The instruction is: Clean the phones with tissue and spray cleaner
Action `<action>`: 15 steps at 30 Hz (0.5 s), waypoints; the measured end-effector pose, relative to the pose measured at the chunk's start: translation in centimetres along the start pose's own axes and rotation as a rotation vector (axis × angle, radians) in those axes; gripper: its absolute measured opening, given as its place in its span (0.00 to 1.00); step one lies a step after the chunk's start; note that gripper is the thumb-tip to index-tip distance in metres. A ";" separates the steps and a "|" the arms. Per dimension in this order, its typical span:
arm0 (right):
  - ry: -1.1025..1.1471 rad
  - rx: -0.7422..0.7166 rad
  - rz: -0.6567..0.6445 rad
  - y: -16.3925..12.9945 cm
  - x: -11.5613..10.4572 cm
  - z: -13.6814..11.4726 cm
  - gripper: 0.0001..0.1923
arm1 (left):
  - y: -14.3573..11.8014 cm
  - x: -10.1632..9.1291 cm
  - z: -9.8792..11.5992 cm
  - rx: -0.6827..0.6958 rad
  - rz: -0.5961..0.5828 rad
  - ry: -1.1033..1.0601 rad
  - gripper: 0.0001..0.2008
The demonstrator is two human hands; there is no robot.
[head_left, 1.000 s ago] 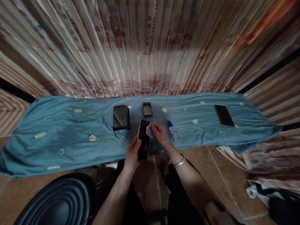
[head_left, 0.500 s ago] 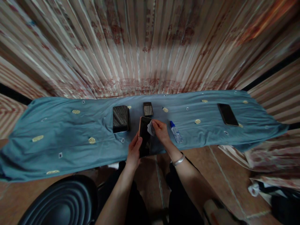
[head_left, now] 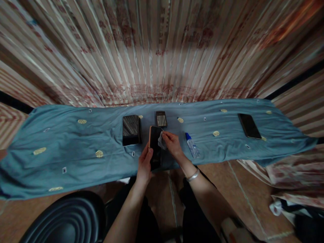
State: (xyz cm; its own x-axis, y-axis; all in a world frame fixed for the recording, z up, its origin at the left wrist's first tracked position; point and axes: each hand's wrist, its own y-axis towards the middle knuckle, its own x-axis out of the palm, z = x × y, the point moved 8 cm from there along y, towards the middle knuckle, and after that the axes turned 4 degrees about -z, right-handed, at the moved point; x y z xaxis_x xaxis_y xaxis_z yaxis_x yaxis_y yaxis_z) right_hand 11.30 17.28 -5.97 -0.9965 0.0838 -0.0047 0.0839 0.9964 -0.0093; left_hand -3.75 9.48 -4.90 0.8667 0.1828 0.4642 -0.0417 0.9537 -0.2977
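Note:
My left hand is closed around the left edge of a dark smartphone, thumb on the near side of its screen. The phone is tilted upright over the front edge of the table. Between the fingertips of my right hand is a small greyish-white cloth, held against the right part of the screen. Just beyond the phone lies a small old mobile phone. A stack of dark devices sits to the left. Right of my right hand lies a clear bottle with a blue cap.
A blue-green cloth with yellow prints covers the long narrow table. Another dark phone lies toward its right end. Patterned curtains hang behind. A black ridged round stool stands at the lower left.
My right hand and the cloth have shifted slightly down and left on the phone's screen. My left hand keeps its hold. The view has moved a little.

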 end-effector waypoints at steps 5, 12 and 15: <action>0.040 0.036 -0.033 -0.8 0.8 0.5 0.19 | 0.2 0.1 0.2 0.015 0.036 -0.030 0.25; 0.065 0.052 -0.066 -2.1 1.1 0.7 0.18 | 0.2 0.5 0.7 0.025 0.039 -0.046 0.27; 0.047 0.034 -0.093 -2.9 1.1 0.3 0.17 | -0.2 0.6 0.9 0.015 0.049 -0.067 0.26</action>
State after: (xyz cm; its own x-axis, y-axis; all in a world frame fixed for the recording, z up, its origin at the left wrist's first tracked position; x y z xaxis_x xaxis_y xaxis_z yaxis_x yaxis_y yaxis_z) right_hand 9.97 14.46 -6.27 -0.9990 -0.0074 0.0449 -0.0092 0.9991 -0.0410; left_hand -3.72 9.66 -3.80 0.8284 0.2444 0.5041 -0.0912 0.9466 -0.3092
